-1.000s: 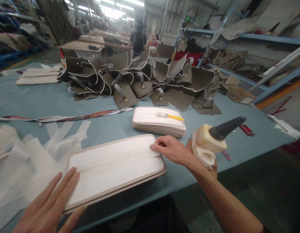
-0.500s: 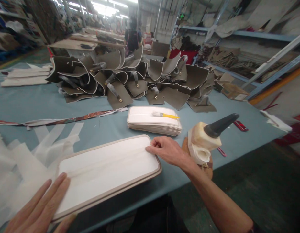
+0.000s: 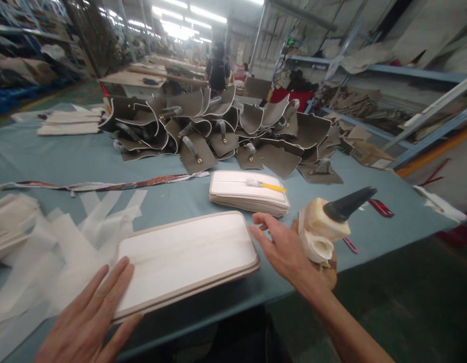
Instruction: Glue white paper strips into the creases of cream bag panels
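Note:
A rounded rectangular panel [image 3: 191, 257], white with a beige rim, lies on another like it near the table's front edge. The fingers of my left hand [image 3: 85, 312] rest stretched out on its left end, the thumb along the front edge. Just off the panel's right end hovers my right hand [image 3: 282, 244], fingers apart and holding nothing. Behind the panel sits a stack of smaller panels [image 3: 248, 199] with a yellow-handled brush [image 3: 269, 186] on top. Right of my right hand stands a glue-crusted container [image 3: 320, 227] with a black conical piece [image 3: 348, 204] sticking out.
White strips [image 3: 74, 257] lie loosely at the left. Brown bag pieces [image 3: 221, 126] with handles are heaped along the back of the blue-green table [image 3: 173, 201]. A red object [image 3: 381, 207] lies at the right. A person [image 3: 217, 70] is in the background.
My right hand has come off the panel's right end and opened, moving slightly right. My left hand stays on the panel's left end. The whole view has shifted a little.

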Tool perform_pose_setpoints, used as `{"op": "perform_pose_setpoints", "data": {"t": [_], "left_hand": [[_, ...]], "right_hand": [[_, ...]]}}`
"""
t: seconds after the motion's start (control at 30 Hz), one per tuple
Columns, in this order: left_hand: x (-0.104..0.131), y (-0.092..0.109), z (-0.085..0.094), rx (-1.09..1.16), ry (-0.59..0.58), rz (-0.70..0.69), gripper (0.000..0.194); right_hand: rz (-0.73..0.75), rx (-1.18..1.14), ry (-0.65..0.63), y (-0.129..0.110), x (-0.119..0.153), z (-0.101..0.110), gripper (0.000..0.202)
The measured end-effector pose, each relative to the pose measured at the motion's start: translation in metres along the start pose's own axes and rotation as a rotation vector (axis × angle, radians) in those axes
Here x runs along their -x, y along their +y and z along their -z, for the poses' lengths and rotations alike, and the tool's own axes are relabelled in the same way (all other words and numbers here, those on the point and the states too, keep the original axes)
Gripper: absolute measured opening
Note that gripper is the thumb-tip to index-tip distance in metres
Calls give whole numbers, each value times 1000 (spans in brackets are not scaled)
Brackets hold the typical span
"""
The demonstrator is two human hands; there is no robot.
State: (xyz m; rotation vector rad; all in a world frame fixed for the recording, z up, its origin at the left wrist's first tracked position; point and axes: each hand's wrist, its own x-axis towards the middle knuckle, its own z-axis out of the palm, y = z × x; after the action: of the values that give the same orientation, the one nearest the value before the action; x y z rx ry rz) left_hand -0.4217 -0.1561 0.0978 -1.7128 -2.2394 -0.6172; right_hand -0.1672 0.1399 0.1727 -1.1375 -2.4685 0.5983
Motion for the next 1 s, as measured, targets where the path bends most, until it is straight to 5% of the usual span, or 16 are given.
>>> {"op": "perform_pose_setpoints", "data": {"t": [0.13,0.2,0.33,0.57,1.0], "left_hand": [[4,0,-6,-104,24,-20,68],[5,-1,-8,-124,14,-33,67],[5,1,-9,-166,50,-31,65],[6,6,-11,-214,49,26,66],[11,1,-14,-216,77,73,59]], "right_hand": [[444,104,-9,-42,33,-27,65],[530,135,-67,-55,43,-45,72],[453,230,-59,-42,50,-68,74],[365,296,-1,2,58,-66,68],[351,227,59,3,58,-76,66]]}}
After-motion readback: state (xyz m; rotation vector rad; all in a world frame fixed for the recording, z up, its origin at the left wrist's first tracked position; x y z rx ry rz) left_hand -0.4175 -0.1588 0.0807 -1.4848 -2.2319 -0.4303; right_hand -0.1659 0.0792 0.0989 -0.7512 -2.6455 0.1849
